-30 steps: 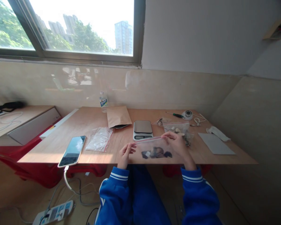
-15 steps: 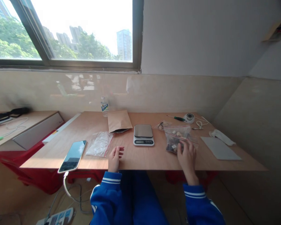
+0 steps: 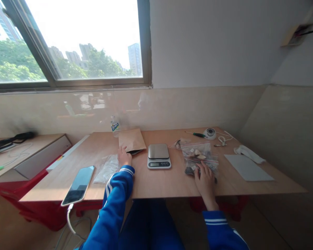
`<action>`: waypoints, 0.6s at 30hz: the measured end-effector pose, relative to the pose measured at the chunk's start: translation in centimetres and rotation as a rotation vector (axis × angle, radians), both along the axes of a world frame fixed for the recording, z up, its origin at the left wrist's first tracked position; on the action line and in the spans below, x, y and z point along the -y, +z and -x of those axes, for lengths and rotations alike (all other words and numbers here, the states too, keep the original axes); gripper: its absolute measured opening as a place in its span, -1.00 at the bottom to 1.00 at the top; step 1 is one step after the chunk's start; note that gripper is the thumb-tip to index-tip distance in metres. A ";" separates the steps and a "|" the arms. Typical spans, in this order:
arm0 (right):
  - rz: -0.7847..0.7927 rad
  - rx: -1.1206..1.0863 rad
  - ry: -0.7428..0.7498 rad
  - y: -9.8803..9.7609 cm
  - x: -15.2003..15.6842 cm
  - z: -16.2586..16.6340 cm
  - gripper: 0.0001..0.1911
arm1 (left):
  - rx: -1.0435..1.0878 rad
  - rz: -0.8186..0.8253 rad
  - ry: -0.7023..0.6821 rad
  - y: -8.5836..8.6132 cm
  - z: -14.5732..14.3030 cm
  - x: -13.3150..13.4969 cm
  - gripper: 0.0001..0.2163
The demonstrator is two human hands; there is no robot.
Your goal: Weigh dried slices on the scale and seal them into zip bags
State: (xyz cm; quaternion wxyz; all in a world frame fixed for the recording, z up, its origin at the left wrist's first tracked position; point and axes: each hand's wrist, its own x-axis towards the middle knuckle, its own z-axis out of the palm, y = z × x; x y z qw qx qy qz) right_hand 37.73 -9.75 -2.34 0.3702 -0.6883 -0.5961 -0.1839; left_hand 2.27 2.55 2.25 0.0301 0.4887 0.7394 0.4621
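Observation:
My left hand (image 3: 125, 157) is at the lower left corner of a brown kraft paper bag (image 3: 131, 139), its fingers partly curled and the thumb apart from them. The bag's dark mouth gapes toward me. My right hand (image 3: 205, 177) lies with spread fingers on clear zip bags (image 3: 198, 150), which hold light chunky pieces and dark ones with small white labels. Its fingertips touch the nearer bag. Between the hands stands a white digital kitchen scale (image 3: 159, 156) with a bare metal plate.
Left are clear plastic bags (image 3: 106, 170) and a phone (image 3: 78, 184) on a white cable, overhanging the front edge. A bottle (image 3: 114, 126) stands behind. At right are a screwdriver (image 3: 199, 135), a dome camera (image 3: 210, 133), a white sheet (image 3: 246, 167) and a white cloth (image 3: 249, 153).
My left hand has moved forward from the table's front to the paper bag's corner. My right hand has shifted slightly nearer me over the zip bags, its fingers flatter. The view has tilted up.

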 end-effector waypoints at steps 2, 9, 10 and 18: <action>-0.016 -0.010 0.009 -0.1 -0.1 0.0 -0.63 | -0.025 0.001 0.016 -1.0 0.3 -0.5 -0.68; -0.106 -0.180 0.077 2.0 1.6 3.2 -0.69 | -0.050 -0.155 0.025 -2.2 0.8 -0.3 -0.77; -0.099 -0.234 0.175 2.8 1.9 4.8 -0.69 | -0.067 -0.213 0.007 -2.1 0.8 -0.2 -0.76; 0.166 -0.085 0.839 7.2 -2.8 21.6 -0.56 | 0.011 -0.420 -0.030 -1.2 0.6 2.0 -0.70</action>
